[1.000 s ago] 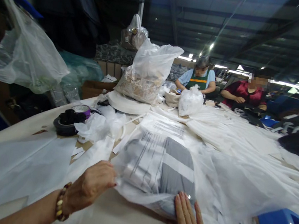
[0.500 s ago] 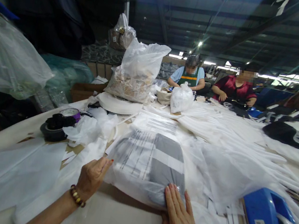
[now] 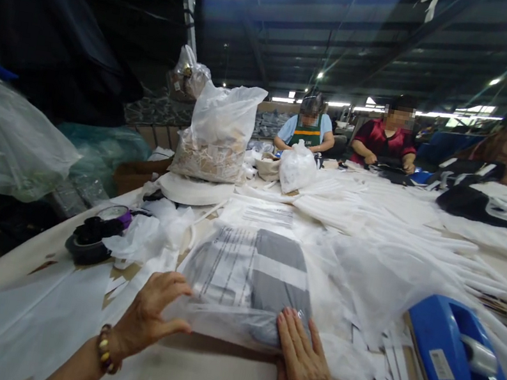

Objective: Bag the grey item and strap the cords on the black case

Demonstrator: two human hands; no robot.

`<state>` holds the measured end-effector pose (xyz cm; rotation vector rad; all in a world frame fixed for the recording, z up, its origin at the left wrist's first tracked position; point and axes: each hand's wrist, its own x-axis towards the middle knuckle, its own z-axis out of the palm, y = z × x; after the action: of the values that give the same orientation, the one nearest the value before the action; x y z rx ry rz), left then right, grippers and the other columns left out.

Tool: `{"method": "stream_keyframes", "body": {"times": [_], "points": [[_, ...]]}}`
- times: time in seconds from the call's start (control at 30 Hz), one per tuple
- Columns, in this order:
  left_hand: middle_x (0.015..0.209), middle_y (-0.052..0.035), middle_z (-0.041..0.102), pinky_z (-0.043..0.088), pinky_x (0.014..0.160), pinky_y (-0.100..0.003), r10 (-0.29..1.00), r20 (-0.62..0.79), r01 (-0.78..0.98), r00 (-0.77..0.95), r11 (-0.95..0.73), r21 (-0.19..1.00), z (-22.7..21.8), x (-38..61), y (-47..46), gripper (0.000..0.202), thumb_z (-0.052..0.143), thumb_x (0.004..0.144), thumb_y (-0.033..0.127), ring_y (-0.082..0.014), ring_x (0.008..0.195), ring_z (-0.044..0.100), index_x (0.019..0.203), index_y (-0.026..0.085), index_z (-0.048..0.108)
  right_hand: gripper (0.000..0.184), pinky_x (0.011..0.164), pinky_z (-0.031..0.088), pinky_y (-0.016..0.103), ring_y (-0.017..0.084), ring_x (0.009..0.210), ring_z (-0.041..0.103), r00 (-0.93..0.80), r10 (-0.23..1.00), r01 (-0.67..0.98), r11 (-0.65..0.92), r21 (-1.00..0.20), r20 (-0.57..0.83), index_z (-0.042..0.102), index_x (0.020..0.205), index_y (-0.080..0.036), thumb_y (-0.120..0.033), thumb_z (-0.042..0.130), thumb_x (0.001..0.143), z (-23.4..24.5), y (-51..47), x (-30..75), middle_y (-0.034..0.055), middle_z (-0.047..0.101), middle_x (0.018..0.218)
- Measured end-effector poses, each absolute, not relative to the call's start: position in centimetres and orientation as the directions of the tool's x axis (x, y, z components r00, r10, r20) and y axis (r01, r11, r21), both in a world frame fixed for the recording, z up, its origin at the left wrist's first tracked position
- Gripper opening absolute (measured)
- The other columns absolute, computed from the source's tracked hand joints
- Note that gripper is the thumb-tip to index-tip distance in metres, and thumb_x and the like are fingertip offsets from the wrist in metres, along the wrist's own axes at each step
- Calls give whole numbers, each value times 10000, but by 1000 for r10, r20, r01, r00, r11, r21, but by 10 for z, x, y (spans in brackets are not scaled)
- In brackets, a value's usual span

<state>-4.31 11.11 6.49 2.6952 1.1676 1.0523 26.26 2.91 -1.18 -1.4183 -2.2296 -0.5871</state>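
A clear printed plastic bag [image 3: 249, 273] with a folded grey garment inside lies on the table before me. My left hand [image 3: 150, 312], a bead bracelet at its wrist, pinches the bag's near left corner between thumb and fingers. My right hand [image 3: 305, 374] lies flat with fingers stretched out, pressing down the bag's near edge at the right. Thin white plastic sheets [image 3: 388, 284] spread out past the bag.
A blue tape dispenser [image 3: 460, 374] stands at the right front among paper strips. Tape rolls [image 3: 89, 240] sit at the left. A large filled plastic bag [image 3: 219, 132] stands farther back. Three other people work at the table's far end [image 3: 350, 135].
My left hand has slid a little lower along the bag's left corner and its thumb has opened under the edge. The right hand stays flat. The camera has tilted upward.
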Motion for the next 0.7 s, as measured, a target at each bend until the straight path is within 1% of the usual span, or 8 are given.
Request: {"method": "stream_keyframes", "body": {"times": [0.07, 0.1, 0.23, 0.37, 0.43, 0.53, 0.63, 0.7], "points": [[780, -24, 577, 413, 695, -283, 561, 574, 603, 597, -785, 140, 74, -37, 109, 134, 593, 797, 328, -162, 750, 518, 757, 200, 599, 792, 1007, 353, 520, 278, 1306, 266, -383, 731, 914, 387, 119, 565, 113, 1407, -33, 12, 337, 649, -12, 29, 263, 171, 368, 1380], [726, -14, 560, 401, 664, -265, 545, 564, 590, 620, -798, 123, 77, -33, 109, 165, 548, 830, 276, -144, 705, 505, 694, 187, 580, 793, 1005, 356, 517, 278, 1307, 264, -383, 731, 914, 388, 118, 564, 102, 1408, -31, 11, 336, 651, -12, 29, 263, 171, 367, 1380], [667, -8, 530, 405, 613, -221, 589, 540, 583, 601, -786, 208, 80, -21, 109, 284, 444, 882, 238, -117, 657, 506, 616, 168, 516, 798, 1000, 360, 518, 286, 1309, 256, -387, 737, 912, 395, 112, 554, 79, 1408, -21, 19, 336, 653, -11, 29, 263, 179, 378, 1371], [512, 43, 450, 346, 448, -174, 668, 550, 666, 501, -704, 248, 69, -15, 110, 353, 372, 907, 267, -70, 449, 448, 574, 176, 450, 805, 984, 376, 523, 292, 1304, 268, -385, 719, 910, 401, 107, 579, 83, 1408, -15, 19, 336, 645, -10, 30, 262, 191, 402, 1352], [480, 55, 439, 325, 413, -174, 697, 553, 704, 455, -663, 256, 65, -13, 111, 351, 382, 904, 277, -64, 403, 436, 570, 179, 433, 806, 984, 375, 527, 291, 1306, 264, -387, 721, 909, 404, 105, 576, 99, 1408, -20, 18, 337, 639, -10, 30, 261, 187, 408, 1350], [524, 46, 536, 374, 444, -164, 683, 600, 720, 417, -651, 241, 63, -14, 114, 233, 430, 893, 302, -75, 437, 516, 740, 162, 537, 802, 980, 381, 530, 295, 1309, 253, -377, 733, 912, 400, 89, 566, 129, 1404, -18, 21, 338, 630, -10, 30, 259, 190, 402, 1353], [736, -8, 672, 455, 611, -148, 576, 663, 643, 478, -744, 183, 61, -17, 119, 203, 456, 889, 298, -97, 638, 633, 956, 154, 582, 796, 975, 388, 534, 298, 1311, 248, -368, 741, 914, 400, 72, 562, 144, 1400, -14, 23, 340, 630, -10, 29, 258, 197, 398, 1354], [789, -8, 684, 453, 676, -151, 604, 612, 617, 510, -753, 229, 60, -19, 122, 211, 440, 892, 292, -101, 713, 642, 895, 174, 615, 787, 975, 387, 538, 298, 1314, 239, -371, 740, 911, 408, 65, 561, 169, 1393, -8, 27, 340, 625, -10, 29, 258, 200, 396, 1355]]}}
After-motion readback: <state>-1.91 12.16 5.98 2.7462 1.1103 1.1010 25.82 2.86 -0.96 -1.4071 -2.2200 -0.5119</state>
